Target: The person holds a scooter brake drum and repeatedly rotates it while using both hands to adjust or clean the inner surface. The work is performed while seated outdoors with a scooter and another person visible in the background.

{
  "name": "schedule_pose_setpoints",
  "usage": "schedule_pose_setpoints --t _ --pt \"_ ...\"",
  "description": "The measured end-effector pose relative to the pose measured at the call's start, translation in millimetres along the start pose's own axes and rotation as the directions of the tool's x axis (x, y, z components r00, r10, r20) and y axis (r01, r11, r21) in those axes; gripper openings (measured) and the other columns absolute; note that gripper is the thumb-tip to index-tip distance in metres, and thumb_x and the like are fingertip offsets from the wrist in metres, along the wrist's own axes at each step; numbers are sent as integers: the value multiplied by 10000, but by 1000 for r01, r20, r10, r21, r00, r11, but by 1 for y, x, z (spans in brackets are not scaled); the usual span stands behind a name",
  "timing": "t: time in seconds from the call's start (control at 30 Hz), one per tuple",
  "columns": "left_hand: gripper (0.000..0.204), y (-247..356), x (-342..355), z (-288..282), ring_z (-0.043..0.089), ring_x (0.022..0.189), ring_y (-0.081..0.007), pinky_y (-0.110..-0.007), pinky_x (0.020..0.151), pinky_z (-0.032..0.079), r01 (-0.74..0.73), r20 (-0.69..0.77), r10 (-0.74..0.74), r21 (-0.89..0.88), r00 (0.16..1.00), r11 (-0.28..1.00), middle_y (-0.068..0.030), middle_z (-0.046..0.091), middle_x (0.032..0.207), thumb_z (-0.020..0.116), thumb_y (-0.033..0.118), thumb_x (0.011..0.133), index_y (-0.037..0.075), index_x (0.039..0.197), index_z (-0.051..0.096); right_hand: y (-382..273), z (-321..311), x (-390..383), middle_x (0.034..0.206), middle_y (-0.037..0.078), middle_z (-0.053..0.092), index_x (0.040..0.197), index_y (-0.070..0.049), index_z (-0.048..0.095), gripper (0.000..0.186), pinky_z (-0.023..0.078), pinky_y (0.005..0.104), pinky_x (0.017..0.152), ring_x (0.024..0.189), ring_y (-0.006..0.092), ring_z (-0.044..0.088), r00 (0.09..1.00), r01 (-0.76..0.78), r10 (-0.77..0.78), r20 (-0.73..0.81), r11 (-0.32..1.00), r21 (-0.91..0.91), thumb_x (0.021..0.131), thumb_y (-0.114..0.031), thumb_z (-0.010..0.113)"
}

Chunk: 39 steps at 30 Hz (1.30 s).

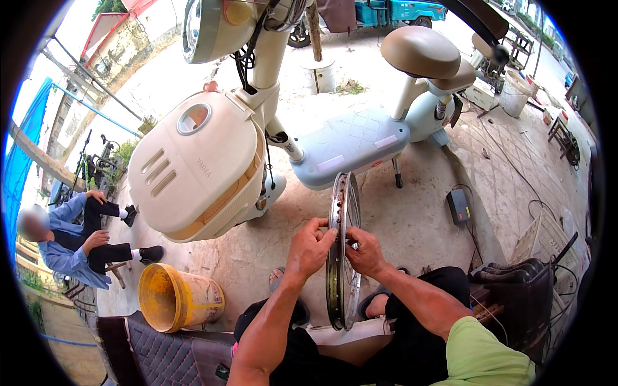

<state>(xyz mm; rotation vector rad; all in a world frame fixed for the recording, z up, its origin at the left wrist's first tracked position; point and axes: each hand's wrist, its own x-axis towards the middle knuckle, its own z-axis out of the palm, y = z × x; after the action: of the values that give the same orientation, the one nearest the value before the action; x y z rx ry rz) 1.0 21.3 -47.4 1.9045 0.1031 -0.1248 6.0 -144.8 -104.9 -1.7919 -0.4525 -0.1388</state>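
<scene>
Beside the yellow bucket (pixel 175 297), both hands grip a wheel rim (pixel 342 257).

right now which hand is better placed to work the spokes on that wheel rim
Probably the right hand: its fingertips sit at the spokes inside the wheel rim, while the left hand grips the rim's edge, steadying it.

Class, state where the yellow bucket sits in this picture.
In the head view, the yellow bucket lies tipped on the concrete ground at lower left, left of the left hand and the wheel rim.
</scene>
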Motion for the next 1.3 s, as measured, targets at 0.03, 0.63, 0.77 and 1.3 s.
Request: schedule_pose_setpoints --t 0.03,0.63,0.77,1.3 --pt "274 0 0 0 464 573 -38 -242 534 381 0 1 0 5 1000 1000 39 560 630 663 174 940 -29 1120 630 0 0 0 849 156 667 994 -11 651 155 534 327 670 753 278 670 1000 1 -1 5 1000 -1 840 -20 668" --pt "289 0 -1 2 490 546 -103 -315 551 427 -1 -13 2 22 1000 1000 -36 558 583 674 224 914 -14 1076 647 13 3 -3 883 168 685 1002 -2 655 186 535 360 662 763 293 685 997 -82 82 4 994 73 825 -35 698" --pt "276 -1 -1 1 471 570 -63 -265 542 396 -7 -4 7 11 1000 1000 13 555 615 664 184 930 -28 1102 628 9 2 -2 884 179 675 1001 -3 660 182 527 374 679 779 338 675 999 -50 50 9 998 37 822 -23 686" --pt "307 3 -2 1 531 546 -127 -326 554 438 -5 -3 5 41 1000 999 -55 591 594 666 238 913 -12 1091 646 22 7 -4 867 113 707 1029 4 652 202 559 299 669 743 158 685 989 -147 146 19 963 227 842 -39 717"
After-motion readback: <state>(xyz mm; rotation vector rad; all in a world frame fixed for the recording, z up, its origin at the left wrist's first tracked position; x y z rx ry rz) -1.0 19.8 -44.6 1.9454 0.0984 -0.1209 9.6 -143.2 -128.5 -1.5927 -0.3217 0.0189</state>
